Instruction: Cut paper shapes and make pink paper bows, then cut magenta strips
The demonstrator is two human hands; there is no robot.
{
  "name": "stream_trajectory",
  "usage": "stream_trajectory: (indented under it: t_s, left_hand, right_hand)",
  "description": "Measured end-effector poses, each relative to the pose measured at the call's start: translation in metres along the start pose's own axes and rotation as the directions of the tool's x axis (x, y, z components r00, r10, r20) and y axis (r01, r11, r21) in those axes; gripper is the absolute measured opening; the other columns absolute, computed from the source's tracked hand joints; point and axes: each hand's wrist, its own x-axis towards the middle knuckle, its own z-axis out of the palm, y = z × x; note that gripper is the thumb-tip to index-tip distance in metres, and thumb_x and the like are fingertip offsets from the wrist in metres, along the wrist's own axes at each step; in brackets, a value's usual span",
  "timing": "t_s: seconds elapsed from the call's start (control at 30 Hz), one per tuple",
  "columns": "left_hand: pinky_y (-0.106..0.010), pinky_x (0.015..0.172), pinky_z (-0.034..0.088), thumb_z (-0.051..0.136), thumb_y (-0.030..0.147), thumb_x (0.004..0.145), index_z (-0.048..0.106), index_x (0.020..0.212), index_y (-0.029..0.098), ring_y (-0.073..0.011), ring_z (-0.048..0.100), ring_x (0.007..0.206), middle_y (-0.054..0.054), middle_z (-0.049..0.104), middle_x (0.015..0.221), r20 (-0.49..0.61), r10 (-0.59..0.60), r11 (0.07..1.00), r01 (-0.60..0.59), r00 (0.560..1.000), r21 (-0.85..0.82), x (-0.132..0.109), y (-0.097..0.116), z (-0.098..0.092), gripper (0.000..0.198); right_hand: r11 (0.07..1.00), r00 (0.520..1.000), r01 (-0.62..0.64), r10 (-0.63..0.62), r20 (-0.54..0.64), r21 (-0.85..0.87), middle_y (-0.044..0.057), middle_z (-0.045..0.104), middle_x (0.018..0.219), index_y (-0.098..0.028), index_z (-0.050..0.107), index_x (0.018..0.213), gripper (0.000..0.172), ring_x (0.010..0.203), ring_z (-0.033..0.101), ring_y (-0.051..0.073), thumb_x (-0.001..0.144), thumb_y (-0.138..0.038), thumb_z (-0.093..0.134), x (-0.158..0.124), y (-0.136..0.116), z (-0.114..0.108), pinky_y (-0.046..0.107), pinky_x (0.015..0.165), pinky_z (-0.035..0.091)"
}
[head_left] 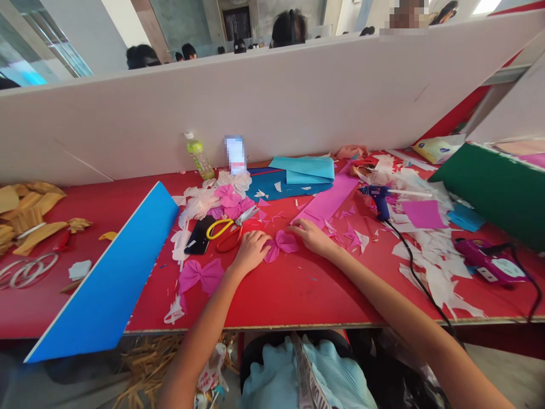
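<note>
A pink crepe-paper flower [283,243] with spread petals lies on the red table between my hands. My left hand [254,250] is closed at its left edge, thumb and fingertips on a petal. Just beyond its right side, my right hand [313,236] rests with fingers bent and apart, nothing visible in them. Scissors [230,227] with one yellow and one red handle lie open beyond my left hand. Another pink paper bow [201,275] is to the left. A long pink paper strip [327,196] stretches away beyond my right hand.
A blue board [114,272] stands at left, a green board [494,193] at right. A phone [199,236], a bottle [198,156] and white paper flowers [200,201] sit at back left. A glue gun [378,199] and its cord lie right, among white scraps [438,272].
</note>
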Motion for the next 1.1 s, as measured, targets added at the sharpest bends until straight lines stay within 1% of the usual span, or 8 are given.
stream_trajectory:
  t_s: [0.07,0.17,0.33,0.53,0.63,0.83,0.93,1.1]
  left_hand:
    - [-0.037,0.090,0.036,0.055,0.020,0.083,0.059,0.103,0.021,-0.0200,0.051,0.102,-0.005,0.060,0.105,0.004,0.016,1.000,-0.016,1.000,-0.010,0.000,0.000,-0.001,0.021]
    - [-0.038,0.090,0.036,0.054,0.021,0.084,0.059,0.103,0.020,-0.0201,0.051,0.102,-0.005,0.060,0.106,-0.002,0.045,0.999,-0.045,0.999,-0.028,0.000,-0.001,-0.002,0.020]
    - [-0.036,0.088,0.038,0.048,0.018,0.086,0.061,0.102,0.020,-0.0193,0.052,0.098,-0.005,0.061,0.101,-0.051,0.046,0.998,-0.048,0.998,-0.037,0.000,-0.002,-0.003,0.021]
    - [-0.035,0.086,0.039,0.040,0.003,0.082,0.065,0.103,0.023,-0.0187,0.051,0.093,-0.005,0.062,0.096,-0.088,0.078,0.997,-0.079,0.993,-0.007,-0.001,-0.008,-0.005,0.037]
    - [-0.034,0.085,0.039,0.041,0.003,0.082,0.067,0.100,0.022,-0.0186,0.050,0.092,-0.005,0.062,0.094,-0.076,0.136,0.991,-0.136,0.988,0.002,-0.002,-0.006,-0.006,0.038]
    - [-0.034,0.085,0.039,0.041,0.005,0.083,0.068,0.100,0.024,-0.0183,0.050,0.093,-0.005,0.063,0.094,-0.023,0.190,0.982,-0.190,0.982,-0.014,-0.002,0.002,-0.006,0.038]
    - [-0.035,0.086,0.039,0.041,0.005,0.083,0.068,0.100,0.024,-0.0186,0.050,0.093,-0.005,0.064,0.095,-0.011,0.200,0.980,-0.200,0.980,-0.022,-0.002,0.003,-0.005,0.037]
    - [-0.036,0.087,0.039,0.041,0.006,0.083,0.067,0.103,0.025,-0.0191,0.050,0.096,-0.005,0.065,0.098,0.019,0.200,0.980,-0.199,0.980,-0.027,-0.002,0.003,-0.003,0.038]
  right_hand:
    - [0.998,0.999,-0.017,0.019,-0.039,0.062,0.013,0.055,0.106,-0.017,0.058,0.112,0.040,0.099,0.052,0.021,0.085,-0.004,0.031,0.000,-0.005,-0.003,0.036,0.082,0.046]
    - [0.992,0.999,0.022,-0.017,-0.039,0.123,0.012,0.057,0.104,-0.018,0.059,0.109,0.032,0.097,0.052,0.021,0.088,-0.011,0.036,0.002,-0.018,-0.006,0.035,0.081,0.045]
    - [0.992,0.995,0.094,-0.096,0.022,0.081,0.011,0.059,0.100,-0.020,0.062,0.104,0.024,0.089,0.052,0.020,0.091,-0.024,0.042,0.004,-0.033,-0.001,0.034,0.077,0.041]
    - [0.993,0.994,0.108,-0.109,0.016,0.050,0.009,0.061,0.098,-0.019,0.063,0.103,0.027,0.084,0.050,0.019,0.093,-0.025,0.039,0.000,-0.033,0.002,0.032,0.074,0.038]
    - [0.993,0.994,0.108,-0.108,0.003,0.037,0.009,0.061,0.093,-0.018,0.063,0.098,0.024,0.082,0.049,0.018,0.093,-0.025,0.040,-0.001,-0.034,0.003,0.032,0.074,0.036]
    - [1.000,1.000,0.007,-0.007,-0.015,0.016,0.006,0.059,0.082,-0.019,0.060,0.084,0.014,0.079,0.047,0.018,0.088,-0.028,0.049,0.001,-0.037,0.007,0.031,0.073,0.033]
    - [1.000,1.000,-0.001,0.001,0.001,0.001,0.005,0.058,0.080,-0.018,0.059,0.082,0.012,0.078,0.047,0.018,0.087,-0.026,0.051,0.001,-0.039,0.006,0.031,0.073,0.032]
    - [0.999,1.000,0.026,-0.026,0.015,-0.018,0.006,0.058,0.080,-0.018,0.057,0.080,0.016,0.077,0.047,0.018,0.085,-0.032,0.053,0.001,-0.042,0.002,0.032,0.074,0.030]
